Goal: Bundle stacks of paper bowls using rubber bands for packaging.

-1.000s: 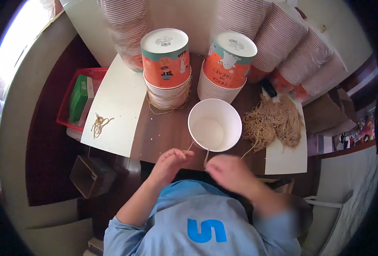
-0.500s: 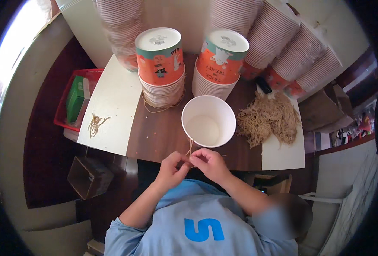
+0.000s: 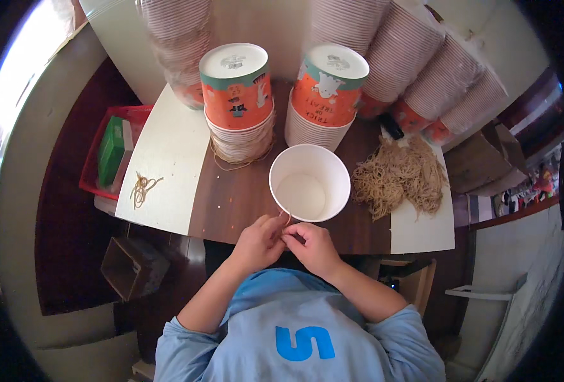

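Surroundings: wooden table (image 3: 243,191) w/ two upside-down stacks of printed orange paper cups (image 3: 237,95) (image 3: 325,89) at back; long sleeves of cups (image 3: 415,57) lean behind.
Right side: heap of tan strings (image 3: 396,175), partly on a white sheet (image 3: 422,229).
Left side: second white sheet (image 3: 167,165) w/ small string bundle (image 3: 142,188); red tray (image 3: 97,172) beyond, green box inside.
Cup: white paper cup (image 3: 310,183), upright, open, near table's front edge, just beyond both hands.
Left hand (image 3: 259,239): fingers pinched shut on thin string (image 3: 284,214) at cup rim.
Right hand (image 3: 314,245): fingertips closed, touching left hand's; grip on string itself can't tell.
Obstruction: none over the cup.
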Available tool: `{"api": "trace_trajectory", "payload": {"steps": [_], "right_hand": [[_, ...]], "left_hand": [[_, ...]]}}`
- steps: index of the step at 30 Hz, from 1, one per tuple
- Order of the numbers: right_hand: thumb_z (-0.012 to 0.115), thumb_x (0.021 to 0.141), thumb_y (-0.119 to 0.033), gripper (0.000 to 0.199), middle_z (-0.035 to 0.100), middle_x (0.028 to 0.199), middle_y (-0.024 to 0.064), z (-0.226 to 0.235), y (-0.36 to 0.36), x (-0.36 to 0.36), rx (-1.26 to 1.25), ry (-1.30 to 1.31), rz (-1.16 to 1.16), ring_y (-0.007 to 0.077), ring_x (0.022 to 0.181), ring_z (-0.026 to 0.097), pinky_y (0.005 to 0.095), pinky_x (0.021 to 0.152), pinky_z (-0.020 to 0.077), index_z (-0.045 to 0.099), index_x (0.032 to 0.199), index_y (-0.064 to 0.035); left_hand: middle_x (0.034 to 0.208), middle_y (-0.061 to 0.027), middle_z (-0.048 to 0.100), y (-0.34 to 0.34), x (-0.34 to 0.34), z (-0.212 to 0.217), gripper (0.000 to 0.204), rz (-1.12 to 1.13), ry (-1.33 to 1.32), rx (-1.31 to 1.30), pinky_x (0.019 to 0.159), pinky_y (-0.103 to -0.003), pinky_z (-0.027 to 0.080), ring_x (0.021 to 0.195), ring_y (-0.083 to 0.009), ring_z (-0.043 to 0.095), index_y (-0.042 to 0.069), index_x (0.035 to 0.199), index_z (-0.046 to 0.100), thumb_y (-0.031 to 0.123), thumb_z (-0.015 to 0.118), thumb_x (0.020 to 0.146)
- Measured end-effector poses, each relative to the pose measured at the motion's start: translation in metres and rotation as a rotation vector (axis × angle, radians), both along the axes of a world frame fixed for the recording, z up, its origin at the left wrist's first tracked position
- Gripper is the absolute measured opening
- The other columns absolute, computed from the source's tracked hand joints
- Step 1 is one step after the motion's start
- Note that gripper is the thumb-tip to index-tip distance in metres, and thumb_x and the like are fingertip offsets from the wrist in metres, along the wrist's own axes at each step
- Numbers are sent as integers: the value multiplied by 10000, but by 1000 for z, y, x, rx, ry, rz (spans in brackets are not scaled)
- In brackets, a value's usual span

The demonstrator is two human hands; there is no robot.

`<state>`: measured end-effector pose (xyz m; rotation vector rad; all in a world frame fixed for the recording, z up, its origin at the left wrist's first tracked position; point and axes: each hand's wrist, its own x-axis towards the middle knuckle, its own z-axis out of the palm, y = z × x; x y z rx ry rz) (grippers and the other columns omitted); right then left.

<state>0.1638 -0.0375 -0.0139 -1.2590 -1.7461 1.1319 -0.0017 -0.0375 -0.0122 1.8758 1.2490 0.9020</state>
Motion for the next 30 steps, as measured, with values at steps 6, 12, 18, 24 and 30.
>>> {"api": "trace_trajectory", "payload": {"steps": [6, 12, 18, 24, 30], "right_hand": [[651, 801, -82, 107, 656, 832, 147, -6, 3, -1, 34, -68, -94, 286, 734, 646, 356, 642, 511, 643, 884, -16], [657, 786, -28, 104, 659, 828, 133, -19, 9, -15, 280, -136, -193, 239, 717, 658, 323, 629, 522, 653, 890, -24], [637, 797, -40, 131, 645, 834, 145, -31, 14, -29, 388, -117, -219, 313, 742, 643, 380, 633, 519, 613, 926, -40], [606, 819, -49, 115, 654, 864, 157, -28, 23, -34, 305, -39, -196, 302, 776, 653, 372, 652, 525, 630, 931, -39], [571, 871, -64, 206, 690, 963, 106, -30, 25, -33, -217, 307, -23, 152, 823, 658, 279, 719, 523, 655, 1050, -7]], "left_hand": [[881, -122, 585, -5, 0, -33, 310, 245, 117, 438, 618, -343, 525, 733, -265, 615, 38, 1034, 641, -7, 666, 729], [854, -85, 582, 0, 1, -44, 210, 380, 36, 571, 577, -319, 494, 712, -214, 593, 52, 944, 664, 19, 698, 739], [815, -77, 602, -8, 11, -34, 110, 512, -230, 143, 584, -227, 466, 681, -113, 581, 11, 920, 648, 52, 664, 819], [801, -28, 649, -7, 10, -42, 144, 480, -724, -335, 612, -203, 461, 707, -62, 563, -28, 891, 637, 113, 645, 864], [775, -43, 636, -4, 3, -32, 137, 492, -784, -449, 556, -195, 442, 633, -74, 559, -27, 881, 632, 108, 618, 859]]}}
